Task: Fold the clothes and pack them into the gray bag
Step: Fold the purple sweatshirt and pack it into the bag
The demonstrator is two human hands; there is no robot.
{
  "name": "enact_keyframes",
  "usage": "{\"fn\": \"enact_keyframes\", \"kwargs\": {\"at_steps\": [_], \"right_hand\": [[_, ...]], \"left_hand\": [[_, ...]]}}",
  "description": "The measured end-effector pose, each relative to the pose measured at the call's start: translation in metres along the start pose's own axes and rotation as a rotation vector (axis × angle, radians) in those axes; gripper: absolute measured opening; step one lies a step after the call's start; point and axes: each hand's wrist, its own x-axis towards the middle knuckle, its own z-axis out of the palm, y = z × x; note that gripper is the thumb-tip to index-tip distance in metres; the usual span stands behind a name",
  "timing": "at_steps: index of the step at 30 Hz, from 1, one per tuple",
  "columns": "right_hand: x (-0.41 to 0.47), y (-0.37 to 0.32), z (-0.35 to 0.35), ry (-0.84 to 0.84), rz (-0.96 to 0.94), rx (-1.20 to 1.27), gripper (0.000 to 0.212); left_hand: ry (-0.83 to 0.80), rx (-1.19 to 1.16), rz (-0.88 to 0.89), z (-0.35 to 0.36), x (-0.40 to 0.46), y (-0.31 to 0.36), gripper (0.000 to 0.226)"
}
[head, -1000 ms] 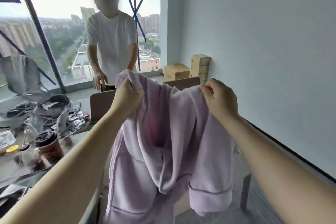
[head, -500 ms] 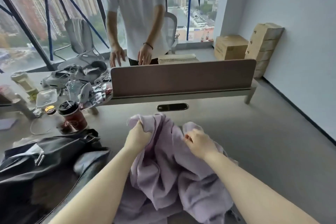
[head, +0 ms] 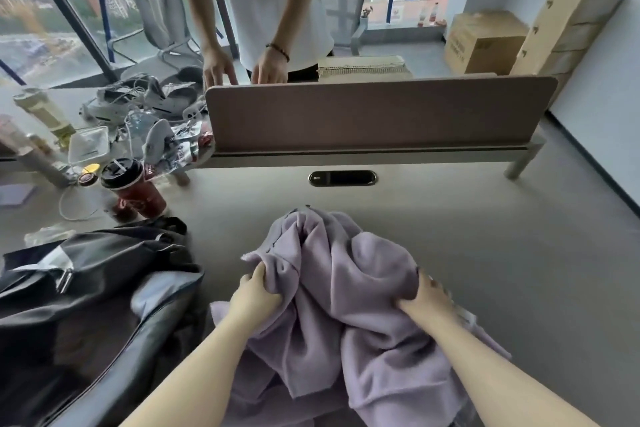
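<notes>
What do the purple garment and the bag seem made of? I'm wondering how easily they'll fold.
The purple garment looks like soft matte fleece or terry: fuzzy surface, thick rounded folds. The bag looks like smooth synthetic, perhaps nylon or faux leather: it shines and creases sharply.

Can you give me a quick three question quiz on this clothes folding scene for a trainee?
1. True or false: the lilac garment lies neatly folded on the desk.
2. On which side of the garment does the gray bag sit? A left, B right, C behind the divider.
3. Fill in: the left hand and right hand both ____ the garment.

Key: 1 false, it is bunched up. 2 A. 3 grip.
</notes>
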Motion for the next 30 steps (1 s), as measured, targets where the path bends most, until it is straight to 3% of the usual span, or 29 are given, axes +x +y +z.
{"fn": "enact_keyframes", "kwargs": {"at_steps": [3, 6, 8, 13, 16, 18, 21, 24, 26, 28, 30], "right_hand": [[0.003, -0.007, 0.007, -0.025, 0.042, 0.006, 0.049], [0.001, -0.009, -0.002, 0.008, 0.018, 0.081, 0.029], [0.0, -0.008, -0.022, 0.162, 0.01, 0.16, 0.024], [-0.007, -0.019, -0.095, 0.628, -0.076, 0.261, 0.011], [-0.016, -0.034, -0.128, 0.859, -0.265, 0.243, 0.006], [-0.025, -0.041, -0.133, 0.918, -0.403, 0.141, 0.01], [-0.039, -0.044, -0.109, 0.738, -0.592, -0.106, 0.032], [-0.049, -0.047, -0.063, 0.261, -0.66, -0.186, 0.032], [-0.05, -0.039, -0.041, 0.073, -0.604, -0.088, 0.03], [-0.049, -0.024, -0.031, 0.156, -0.518, 0.057, 0.027], [-0.045, -0.005, -0.03, 0.295, -0.37, 0.107, 0.026]], "left_hand": [[-0.093, -0.015, -0.03, 0.013, 0.011, -0.005, 0.087], [-0.116, -0.021, 0.053, 0.015, 0.01, -0.001, 0.051], [-0.054, -0.057, 0.093, 0.004, 0.017, 0.007, 0.036], [0.165, -0.164, 0.115, -0.056, 0.045, 0.049, 0.037], [0.33, -0.259, 0.174, -0.091, 0.042, 0.075, 0.04], [0.395, -0.262, 0.255, -0.101, 0.036, 0.09, 0.049], [0.331, -0.15, 0.329, -0.088, 0.027, 0.107, 0.052], [0.103, -0.162, 0.383, -0.049, 0.022, 0.109, 0.052], [0.008, -0.125, 0.47, -0.026, 0.019, 0.098, 0.053], [0.036, -0.085, 0.492, -0.015, 0.02, 0.078, 0.055], [0.107, -0.071, 0.39, -0.012, 0.024, 0.052, 0.057]]}}
